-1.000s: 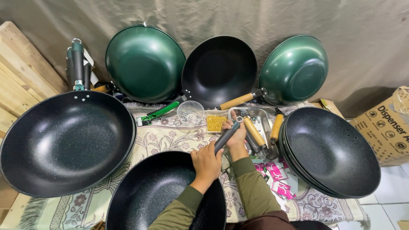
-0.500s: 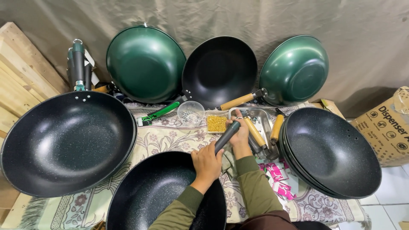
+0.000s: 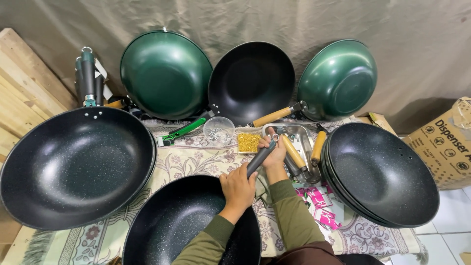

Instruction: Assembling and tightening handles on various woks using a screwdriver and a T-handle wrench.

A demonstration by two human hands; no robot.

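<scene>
A black speckled non-stick wok (image 3: 191, 230) is seen low on the patterned cloth over the worktop (image 3: 196, 159), its dark grey handle (image 3: 260, 158) pointing up and right. The handle's base is gripped by the left hand (image 3: 239, 186); its far end is closed on by the right hand (image 3: 274, 152). The pan is judged heavy, rigid and slick inside, best taken by handle or rim.
</scene>
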